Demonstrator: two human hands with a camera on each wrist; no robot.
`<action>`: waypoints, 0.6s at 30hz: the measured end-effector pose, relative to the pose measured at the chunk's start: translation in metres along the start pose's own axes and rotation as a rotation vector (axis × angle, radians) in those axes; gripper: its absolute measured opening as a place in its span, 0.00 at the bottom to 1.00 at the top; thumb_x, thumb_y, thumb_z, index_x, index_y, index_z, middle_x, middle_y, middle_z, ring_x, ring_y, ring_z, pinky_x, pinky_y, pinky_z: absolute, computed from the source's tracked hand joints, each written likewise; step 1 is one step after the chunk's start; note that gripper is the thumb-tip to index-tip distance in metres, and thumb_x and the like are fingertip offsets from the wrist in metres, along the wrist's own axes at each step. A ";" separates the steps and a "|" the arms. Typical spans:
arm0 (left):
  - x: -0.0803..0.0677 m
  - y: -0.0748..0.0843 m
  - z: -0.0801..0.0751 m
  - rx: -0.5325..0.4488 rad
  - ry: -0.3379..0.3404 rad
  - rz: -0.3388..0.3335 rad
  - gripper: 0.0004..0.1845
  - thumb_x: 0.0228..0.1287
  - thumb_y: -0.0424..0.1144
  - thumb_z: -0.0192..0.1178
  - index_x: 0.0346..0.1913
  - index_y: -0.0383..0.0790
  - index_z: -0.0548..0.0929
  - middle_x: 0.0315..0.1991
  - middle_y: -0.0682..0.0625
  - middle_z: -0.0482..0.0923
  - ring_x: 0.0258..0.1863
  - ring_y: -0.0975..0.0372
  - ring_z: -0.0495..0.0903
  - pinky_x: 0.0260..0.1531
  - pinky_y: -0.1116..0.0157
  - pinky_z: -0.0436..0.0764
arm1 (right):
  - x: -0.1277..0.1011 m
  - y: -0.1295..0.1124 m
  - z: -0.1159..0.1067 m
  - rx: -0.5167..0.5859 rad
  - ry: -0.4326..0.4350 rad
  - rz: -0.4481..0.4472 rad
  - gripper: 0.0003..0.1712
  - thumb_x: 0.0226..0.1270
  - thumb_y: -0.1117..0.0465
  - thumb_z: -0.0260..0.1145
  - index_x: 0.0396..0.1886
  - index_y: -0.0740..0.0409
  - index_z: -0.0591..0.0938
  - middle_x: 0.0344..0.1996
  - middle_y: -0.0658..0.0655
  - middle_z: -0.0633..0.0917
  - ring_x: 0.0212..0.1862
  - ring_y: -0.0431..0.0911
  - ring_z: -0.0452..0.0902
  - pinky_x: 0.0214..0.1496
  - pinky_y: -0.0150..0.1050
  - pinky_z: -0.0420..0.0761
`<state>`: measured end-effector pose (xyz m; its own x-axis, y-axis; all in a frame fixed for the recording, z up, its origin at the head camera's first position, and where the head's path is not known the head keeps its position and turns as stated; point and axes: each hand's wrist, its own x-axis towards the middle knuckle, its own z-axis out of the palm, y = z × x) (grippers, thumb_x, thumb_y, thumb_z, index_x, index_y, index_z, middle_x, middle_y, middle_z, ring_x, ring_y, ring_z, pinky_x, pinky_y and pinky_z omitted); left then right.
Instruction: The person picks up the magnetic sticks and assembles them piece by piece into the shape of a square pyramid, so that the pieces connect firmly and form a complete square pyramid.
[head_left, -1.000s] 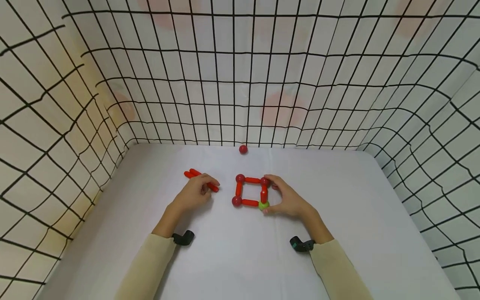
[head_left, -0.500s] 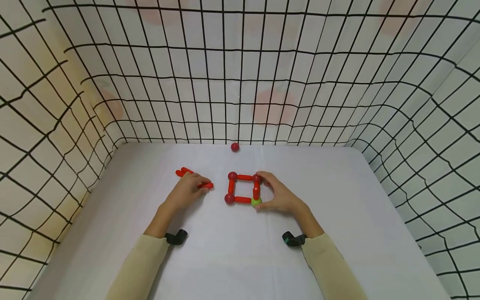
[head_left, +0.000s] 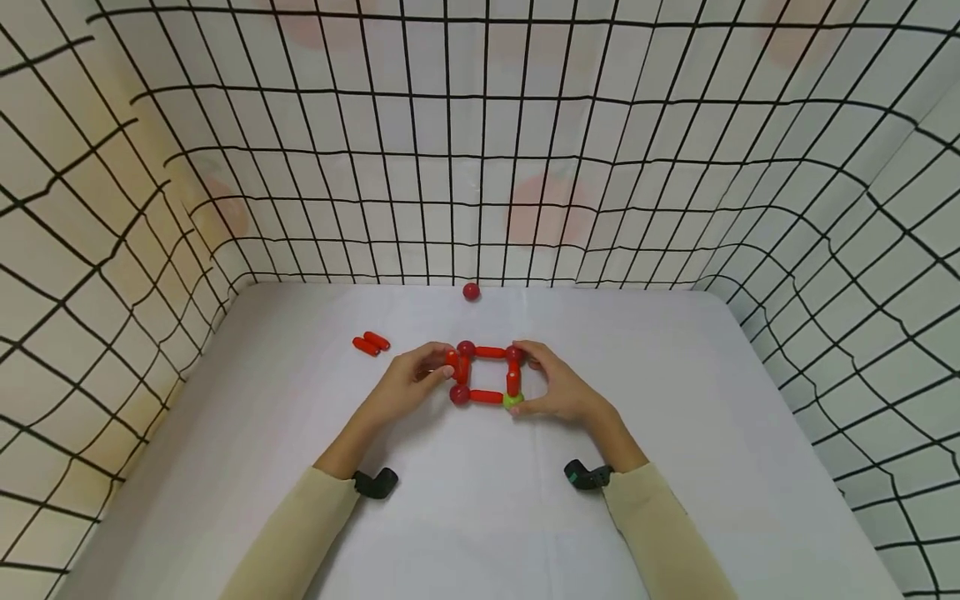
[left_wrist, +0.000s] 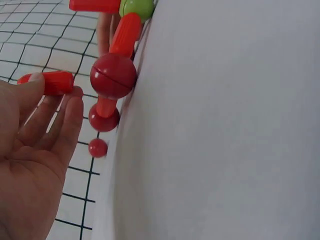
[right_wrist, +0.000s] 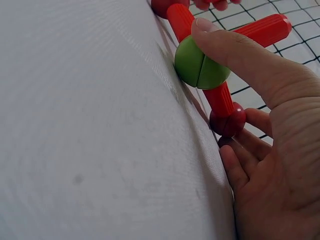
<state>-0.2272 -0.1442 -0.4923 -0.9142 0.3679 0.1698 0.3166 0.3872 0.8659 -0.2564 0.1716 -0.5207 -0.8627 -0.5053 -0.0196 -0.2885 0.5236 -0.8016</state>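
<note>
A square of red rods and balls lies on the white tabletop, its near-right corner a green ball (head_left: 512, 401) and its other corners dark red balls. One red rod (right_wrist: 267, 31) stands up from the green ball. My right hand (head_left: 562, 392) grips the square's right side, thumb on the green ball and fingers at the far-right red ball (right_wrist: 227, 122). My left hand (head_left: 405, 385) pinches a loose red rod (left_wrist: 59, 83) between thumb and fingers. That rod is held just left of the square, apart from the near-left red ball (left_wrist: 113, 76) in the left wrist view.
Two loose red rods (head_left: 366, 347) lie side by side left of the square. A single red ball (head_left: 471, 292) sits at the back of the tabletop (head_left: 480, 517). Black wire grid panels (head_left: 480, 158) enclose the table's back and sides.
My left hand has picked up a red rod from the loose group and carried it right to the square's left side. The right hand has kept its grip on the square.
</note>
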 end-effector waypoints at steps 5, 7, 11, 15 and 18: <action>0.002 -0.003 0.000 -0.005 -0.028 0.024 0.18 0.73 0.39 0.64 0.62 0.45 0.81 0.53 0.50 0.87 0.56 0.58 0.86 0.59 0.59 0.84 | 0.004 -0.002 0.001 0.015 0.010 -0.001 0.64 0.45 0.44 0.87 0.80 0.39 0.60 0.78 0.49 0.64 0.77 0.52 0.63 0.79 0.52 0.65; 0.002 -0.005 0.001 -0.010 -0.034 0.022 0.17 0.73 0.38 0.64 0.62 0.45 0.81 0.53 0.50 0.87 0.56 0.58 0.85 0.59 0.60 0.84 | 0.004 -0.001 0.001 0.024 0.006 -0.011 0.64 0.45 0.44 0.87 0.80 0.39 0.60 0.78 0.49 0.64 0.77 0.52 0.62 0.80 0.52 0.65; -0.001 -0.006 0.002 -0.011 -0.061 0.027 0.19 0.73 0.35 0.64 0.63 0.43 0.81 0.54 0.48 0.87 0.56 0.56 0.85 0.59 0.60 0.84 | 0.004 0.000 0.002 0.025 -0.009 -0.021 0.65 0.45 0.43 0.86 0.81 0.40 0.60 0.78 0.49 0.64 0.77 0.51 0.62 0.80 0.51 0.64; -0.002 -0.007 0.004 0.006 -0.089 0.014 0.20 0.74 0.36 0.63 0.66 0.44 0.80 0.56 0.49 0.86 0.56 0.58 0.84 0.59 0.59 0.84 | 0.005 0.000 0.003 0.014 -0.009 -0.011 0.66 0.45 0.41 0.86 0.81 0.39 0.59 0.78 0.49 0.63 0.77 0.51 0.62 0.80 0.51 0.64; -0.001 -0.006 0.007 0.026 -0.093 0.023 0.21 0.75 0.38 0.62 0.68 0.46 0.79 0.58 0.50 0.85 0.58 0.59 0.84 0.60 0.58 0.83 | 0.004 -0.001 -0.001 0.013 0.005 -0.003 0.65 0.44 0.41 0.87 0.80 0.37 0.60 0.78 0.48 0.64 0.77 0.51 0.62 0.80 0.52 0.64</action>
<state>-0.2261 -0.1412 -0.5011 -0.8796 0.4533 0.1441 0.3449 0.3991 0.8496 -0.2602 0.1694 -0.5194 -0.8640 -0.5034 -0.0139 -0.2858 0.5128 -0.8096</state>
